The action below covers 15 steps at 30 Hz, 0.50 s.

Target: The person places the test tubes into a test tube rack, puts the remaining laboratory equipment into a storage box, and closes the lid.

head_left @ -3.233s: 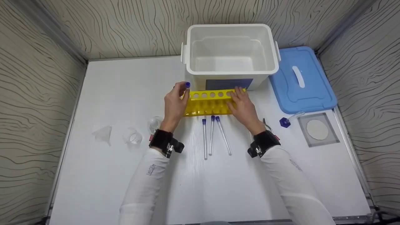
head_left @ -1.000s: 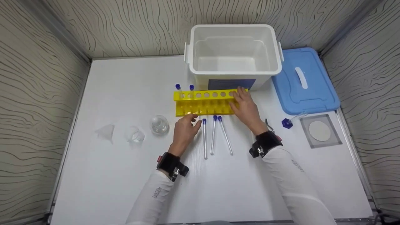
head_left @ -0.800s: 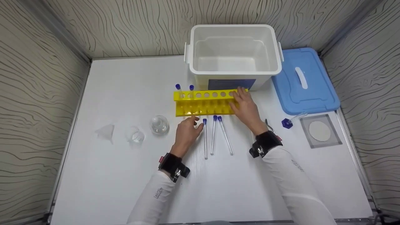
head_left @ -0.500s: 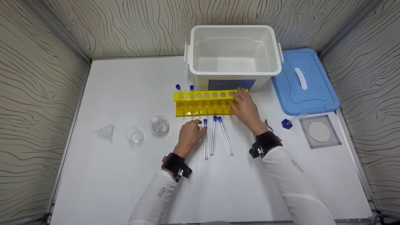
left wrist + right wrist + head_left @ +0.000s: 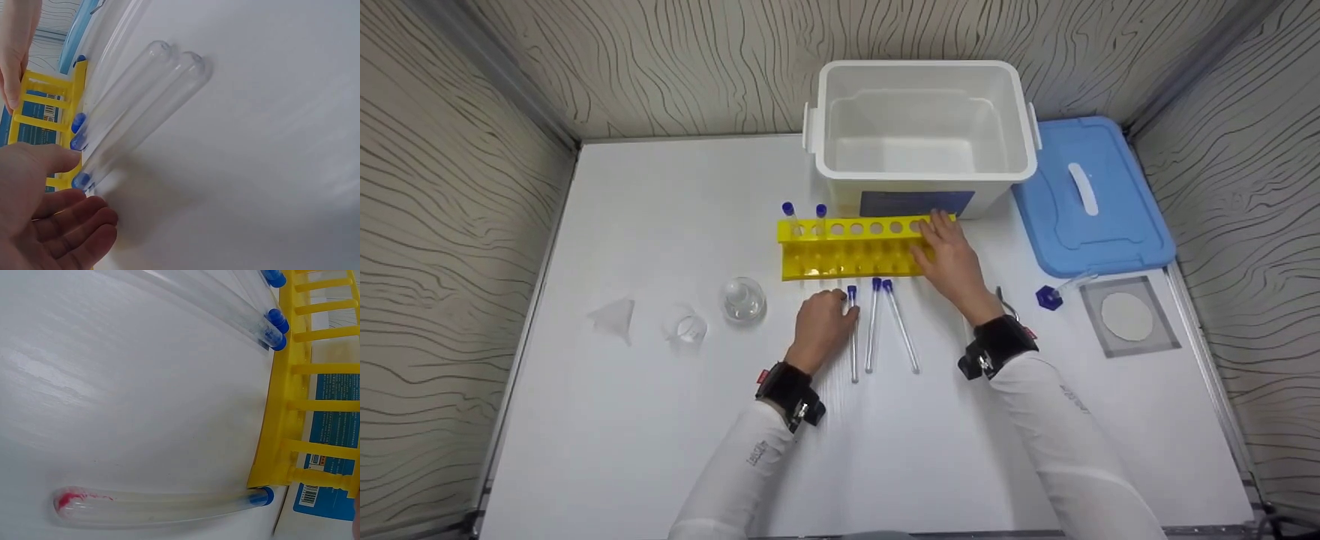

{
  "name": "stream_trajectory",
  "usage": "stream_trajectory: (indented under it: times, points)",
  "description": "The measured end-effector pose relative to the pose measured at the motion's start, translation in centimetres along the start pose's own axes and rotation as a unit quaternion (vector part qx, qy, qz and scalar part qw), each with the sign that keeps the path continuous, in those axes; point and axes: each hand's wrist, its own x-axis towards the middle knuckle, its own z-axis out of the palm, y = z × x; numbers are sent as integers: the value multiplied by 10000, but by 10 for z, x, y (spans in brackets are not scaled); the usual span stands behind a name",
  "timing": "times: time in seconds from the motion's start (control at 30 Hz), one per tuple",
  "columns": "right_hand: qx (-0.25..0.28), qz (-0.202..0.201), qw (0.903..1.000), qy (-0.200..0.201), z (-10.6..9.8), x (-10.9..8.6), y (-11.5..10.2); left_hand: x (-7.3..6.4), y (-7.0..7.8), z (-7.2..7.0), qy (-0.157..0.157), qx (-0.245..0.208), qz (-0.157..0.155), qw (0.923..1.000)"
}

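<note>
My left hand (image 5: pixel 823 326) is at the blue-capped end of the leftmost of three test tubes (image 5: pixel 854 352) lying before the rack. In the left wrist view its thumb and fingers lie on either side of that blue cap (image 5: pixel 82 180), with a gap between them. My right hand (image 5: pixel 952 266) holds the right end of the yellow test tube rack (image 5: pixel 847 259), fingers over its top plate. Two blue-capped tubes (image 5: pixel 821 211) stand in its left holes, the outer one tilted. A capped tube with red inside (image 5: pixel 157 507) lies by the rack's end in the right wrist view.
Behind the rack stands a white bin (image 5: pixel 922 177), its blue lid (image 5: pixel 1099 225) lying to the right. A glass flask (image 5: pixel 743 301), a small beaker (image 5: pixel 688 328) and a funnel (image 5: pixel 615 319) are at left. A purple hexagonal base (image 5: pixel 1048 298) and a grey square with a white disc (image 5: pixel 1126 316) lie at right.
My left hand has let go of the tube at the rack's left end, moved down toward me, then right to the leftmost lying tube. The right hand stays on the rack.
</note>
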Motion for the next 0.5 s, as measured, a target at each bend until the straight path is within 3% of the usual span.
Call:
stream_trajectory:
  times: [0.2, 0.5]
  points:
    - [83, 29, 10000, 8, -1, -1, -1, 1, 5, 1, -103, 67, -162, 9998]
    - [70, 11, 10000, 43, 1, -1, -1, 2, 11, 3, -286, -24, -669, 9973]
